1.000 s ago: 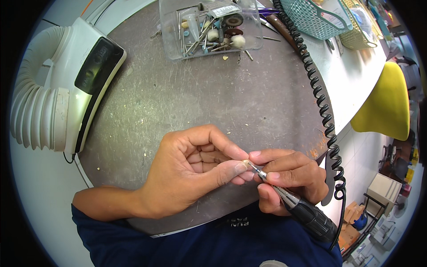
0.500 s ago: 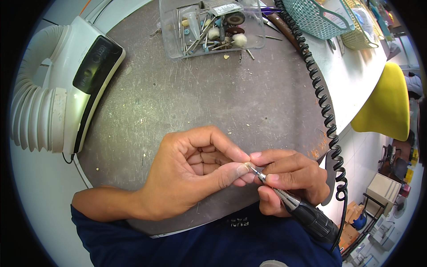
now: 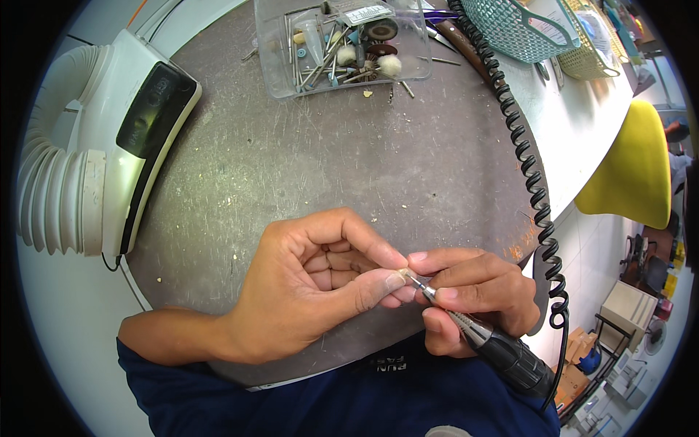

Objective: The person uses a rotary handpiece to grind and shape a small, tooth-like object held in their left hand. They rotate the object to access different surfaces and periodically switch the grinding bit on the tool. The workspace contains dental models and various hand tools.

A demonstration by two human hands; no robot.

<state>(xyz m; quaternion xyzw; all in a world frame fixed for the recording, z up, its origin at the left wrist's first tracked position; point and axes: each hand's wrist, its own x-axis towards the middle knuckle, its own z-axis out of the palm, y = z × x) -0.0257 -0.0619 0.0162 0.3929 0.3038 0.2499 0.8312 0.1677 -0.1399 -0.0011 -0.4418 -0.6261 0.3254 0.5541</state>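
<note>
My left hand pinches a tiny pale piece between thumb and forefinger; it is too small and covered for me to name its kind. My right hand is closed around the metal front of a black and silver rotary handpiece. The thin bit of the handpiece points up and left, its tip at the pale piece. Whether the tip touches it, I cannot tell. The fingertips of both hands meet just above the bit.
A clear plastic box of rotary bits stands at the far edge of the grey work surface. A white dust extractor with a ribbed hose is at left. A coiled black cord runs down the right, near baskets and a yellow chair.
Both hands keep nearly the same pose, with the bit still at the pale piece. The view has shifted very slightly.
</note>
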